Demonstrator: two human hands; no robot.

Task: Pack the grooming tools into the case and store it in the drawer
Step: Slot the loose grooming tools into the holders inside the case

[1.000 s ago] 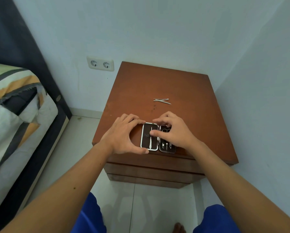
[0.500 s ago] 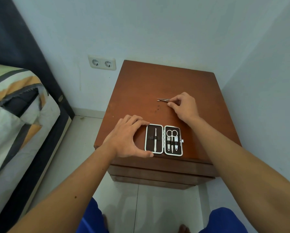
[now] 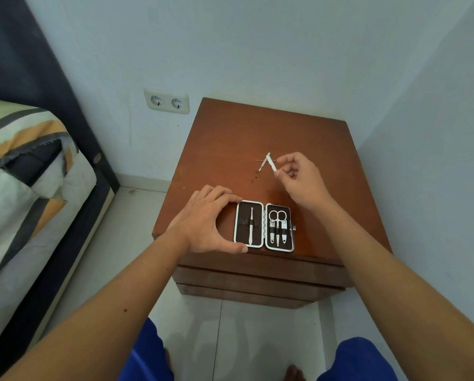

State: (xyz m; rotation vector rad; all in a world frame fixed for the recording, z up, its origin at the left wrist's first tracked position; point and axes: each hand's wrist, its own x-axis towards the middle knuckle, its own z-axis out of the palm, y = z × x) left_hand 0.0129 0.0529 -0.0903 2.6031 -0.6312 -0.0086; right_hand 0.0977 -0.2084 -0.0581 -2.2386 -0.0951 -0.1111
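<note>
A small brown grooming case with white trim lies open near the front edge of the wooden nightstand. Its left half holds one thin metal pick; its right half holds scissors and two other tools. My left hand cups the case's left edge, thumb at the front corner. My right hand is raised behind the case, pinching a thin silver tool lifted off the wood. Another thin metal tool lies on the top just behind it.
The nightstand stands in a corner, walls behind and to the right, with closed drawer fronts below its top. A bed with a striped cover fills the left side. A double wall socket sits left of the nightstand.
My right hand left the case, reached back to the loose tools and has picked one up off the wood. The case now lies uncovered and open. My left hand stayed at its edge.
</note>
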